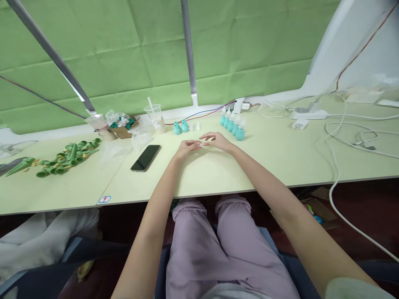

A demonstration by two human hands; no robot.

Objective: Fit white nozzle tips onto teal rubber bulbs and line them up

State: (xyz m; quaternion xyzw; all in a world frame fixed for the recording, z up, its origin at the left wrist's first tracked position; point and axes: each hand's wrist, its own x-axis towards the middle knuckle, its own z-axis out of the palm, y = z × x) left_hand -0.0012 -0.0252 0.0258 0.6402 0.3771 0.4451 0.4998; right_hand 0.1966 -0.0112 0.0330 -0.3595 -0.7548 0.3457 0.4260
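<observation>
My left hand (pixel 188 147) and my right hand (pixel 216 141) meet above the table, fingertips close together. Between them is a small whitish, translucent piece (pixel 202 144), mostly covered by the fingers, so its exact shape is unclear. Both hands are closed in a pinch at it. Just beyond lie two turquoise squeeze bulbs (pixel 177 128) without tips and some small clear-white nozzle tips (pixel 198 126). Right of these, a row of several turquoise bulbs (pixel 231 126) stands upright with white nozzles on top.
A black phone (pixel 146 158) lies left of my hands. Behind it stand a plastic cup with a straw (pixel 155 118) and a cardboard box (pixel 123 132). Green cone-shaped pieces (pixel 73 153) are piled at left. White cables (pixel 338 137) and a power strip (pixel 309 115) spread at right.
</observation>
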